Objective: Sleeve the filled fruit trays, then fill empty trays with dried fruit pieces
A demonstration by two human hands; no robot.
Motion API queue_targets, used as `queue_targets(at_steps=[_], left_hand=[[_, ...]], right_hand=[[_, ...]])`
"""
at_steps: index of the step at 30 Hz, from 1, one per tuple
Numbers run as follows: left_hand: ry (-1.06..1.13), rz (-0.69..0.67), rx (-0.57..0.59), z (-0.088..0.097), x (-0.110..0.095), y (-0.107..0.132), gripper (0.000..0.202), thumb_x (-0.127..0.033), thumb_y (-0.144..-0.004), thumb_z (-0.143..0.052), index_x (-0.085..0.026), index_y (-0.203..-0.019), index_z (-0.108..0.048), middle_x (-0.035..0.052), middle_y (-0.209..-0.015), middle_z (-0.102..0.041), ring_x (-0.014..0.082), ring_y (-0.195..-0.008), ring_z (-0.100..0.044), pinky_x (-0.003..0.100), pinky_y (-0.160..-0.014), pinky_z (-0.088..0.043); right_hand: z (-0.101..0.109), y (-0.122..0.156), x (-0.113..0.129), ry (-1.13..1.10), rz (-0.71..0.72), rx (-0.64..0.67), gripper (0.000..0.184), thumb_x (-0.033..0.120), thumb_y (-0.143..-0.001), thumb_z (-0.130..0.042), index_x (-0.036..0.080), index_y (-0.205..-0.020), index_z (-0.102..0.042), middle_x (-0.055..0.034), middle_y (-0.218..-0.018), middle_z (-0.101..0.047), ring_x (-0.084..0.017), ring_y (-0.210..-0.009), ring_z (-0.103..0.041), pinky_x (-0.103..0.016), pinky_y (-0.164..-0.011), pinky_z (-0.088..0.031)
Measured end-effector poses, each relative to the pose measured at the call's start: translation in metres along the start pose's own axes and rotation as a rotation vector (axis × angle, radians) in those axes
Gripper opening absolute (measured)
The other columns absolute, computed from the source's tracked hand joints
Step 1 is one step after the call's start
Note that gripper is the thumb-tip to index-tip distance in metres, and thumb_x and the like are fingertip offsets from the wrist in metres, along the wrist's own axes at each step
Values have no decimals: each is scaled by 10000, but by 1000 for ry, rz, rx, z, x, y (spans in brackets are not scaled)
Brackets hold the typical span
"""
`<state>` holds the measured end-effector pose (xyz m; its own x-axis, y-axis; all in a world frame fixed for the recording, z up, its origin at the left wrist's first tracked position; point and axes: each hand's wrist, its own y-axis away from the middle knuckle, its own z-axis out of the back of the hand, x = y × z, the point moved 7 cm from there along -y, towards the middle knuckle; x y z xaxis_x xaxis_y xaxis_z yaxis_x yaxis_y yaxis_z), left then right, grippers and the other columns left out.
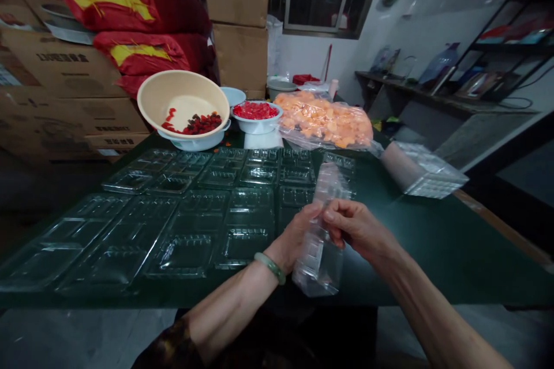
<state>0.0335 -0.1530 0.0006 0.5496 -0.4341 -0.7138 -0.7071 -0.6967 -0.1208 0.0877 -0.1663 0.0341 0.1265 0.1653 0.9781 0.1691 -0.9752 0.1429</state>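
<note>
In front of me my left hand [298,233], with a green bangle [272,267] at its wrist, is closed on a small stack of clear plastic trays [319,268] held on edge. My right hand [357,223] pinches at the right side of that stack with thumb and fingers. How many trays are nested there I cannot make out. Opened clear plastic trays [180,256] lie in rows on the dark green table [415,259], left of and beyond my hands. One tray [344,160] lies just behind the held stack.
A cream basin [182,95] with red and dark pieces, a white bowl [257,125] of red pieces and a clear bag of orange pieces [324,118] stand along the far edge. At right lies a bundle of stacked trays [426,170]. Cardboard boxes [64,63] rise behind on the left.
</note>
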Motion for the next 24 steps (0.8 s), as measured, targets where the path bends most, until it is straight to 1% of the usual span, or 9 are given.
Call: queue_targets(at_steps=[3, 8, 11, 14, 17, 19, 21, 23, 24], left_hand=[[18, 47, -4, 2, 4, 0, 544, -595, -727, -486, -102, -551, -635, 85, -500, -589, 166, -521, -562, 282, -584, -444], [9, 87, -27, -2, 1, 0, 536, -615, -653, -541, -101, -521, -612, 94, -493, -574, 167, -525, -553, 278, -569, -432], [33, 98, -20, -1, 7, -1, 549, -617, -669, -514, -98, -522, -617, 103, -491, -574, 180, -545, -558, 294, -589, -435], [62, 87, -14, 5, 13, -2, 562, -621, -696, -481, -102, -535, -628, 90, -477, -568, 184, -538, -560, 315, -612, -446], [47, 61, -16, 6, 13, -2, 572, -619, -722, -457, -105, -540, -630, 86, -492, -579, 173, -529, -565, 307, -613, -452], [26, 46, -25, 2, 8, -1, 529, -587, -715, -490, -106, -531, -611, 81, -482, -572, 163, -509, -560, 290, -582, -451], [21, 38, -47, -5, 1, 0, 412, -513, -687, -567, -117, -577, -592, 47, -468, -552, 151, -473, -543, 275, -530, -446], [29, 36, -93, -11, -6, 0, 306, -425, -655, -632, -125, -682, -581, 11, -493, -546, 132, -442, -516, 254, -477, -431], [39, 35, -116, -14, -10, 1, 290, -391, -644, -650, -128, -742, -577, -2, -515, -546, 122, -431, -504, 245, -456, -422]], right_hand=[[0, 0, 1, 8, 2, -13, 399, 471, -621, -753, 169, -549, -503, 43, -406, -501, -71, -331, -429, -190, -342, -276], [-1, 3, 4, 18, 31, -34, 404, 470, -604, -763, 171, -547, -498, 47, -420, -499, -70, -339, -433, -194, -348, -301], [0, 4, 3, 24, 23, -34, 394, 455, -599, -770, 173, -561, -498, 49, -421, -504, -70, -338, -436, -192, -346, -291], [1, 4, 1, 27, 10, -20, 387, 453, -610, -762, 176, -569, -495, 53, -404, -495, -72, -338, -431, -192, -350, -288], [2, 5, 1, 36, 8, -7, 378, 443, -618, -754, 176, -575, -490, 52, -406, -493, -73, -345, -432, -195, -358, -290], [1, 7, 3, 41, -1, -3, 351, 426, -631, -743, 173, -597, -502, 50, -434, -502, -72, -363, -438, -198, -372, -302], [-3, 10, 8, 81, 0, -19, 300, 394, -664, -712, 169, -624, -518, 40, -480, -518, -76, -403, -451, -204, -395, -323], [-8, 14, 19, 184, 61, -78, 235, 349, -715, -663, 167, -648, -530, 27, -522, -527, -80, -452, -456, -208, -423, -338], [-10, 18, 26, 239, 114, -114, 210, 327, -739, -636, 166, -653, -532, 24, -535, -523, -80, -471, -451, -208, -436, -340]])
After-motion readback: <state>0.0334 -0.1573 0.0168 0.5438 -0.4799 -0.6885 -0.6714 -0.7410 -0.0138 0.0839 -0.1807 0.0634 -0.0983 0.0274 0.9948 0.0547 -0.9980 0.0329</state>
